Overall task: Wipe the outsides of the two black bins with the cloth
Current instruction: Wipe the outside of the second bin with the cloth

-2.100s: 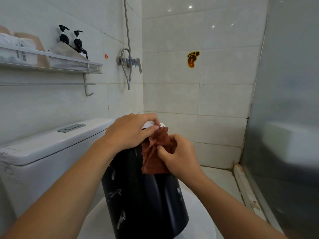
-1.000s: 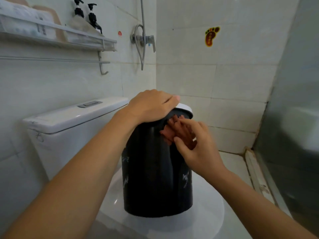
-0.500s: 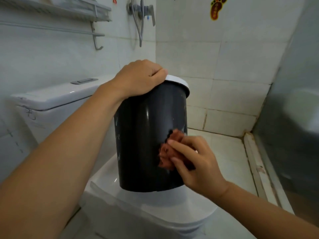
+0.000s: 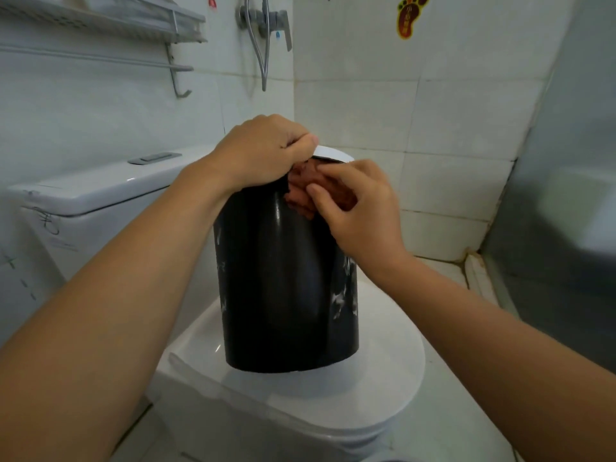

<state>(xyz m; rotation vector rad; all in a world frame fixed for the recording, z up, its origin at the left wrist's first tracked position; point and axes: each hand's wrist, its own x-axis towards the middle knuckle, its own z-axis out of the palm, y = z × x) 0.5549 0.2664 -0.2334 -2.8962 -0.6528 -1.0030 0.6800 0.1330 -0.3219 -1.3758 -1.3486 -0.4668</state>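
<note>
One black bin [image 4: 283, 288] with a white rim stands upright on the closed toilet lid [image 4: 393, 371]. My left hand [image 4: 263, 151] grips the near side of its rim from above. My right hand [image 4: 360, 208] presses a crumpled reddish-brown cloth [image 4: 300, 188] against the bin's upper wall, just under the rim. Most of the cloth is hidden behind my fingers. White marks show on the bin's sides. A second bin is not in view.
The toilet cistern [image 4: 100, 188] stands at the left against the tiled wall. Above it hang a wire shelf [image 4: 133, 25] and a towel rail. A shower tap and hose [image 4: 263, 25] are on the far wall. A frosted glass partition [image 4: 566, 195] bounds the right side.
My right hand has slid the cloth up the bin's wall, from low on the side to just under the rim. My left hand keeps its hold on the rim.
</note>
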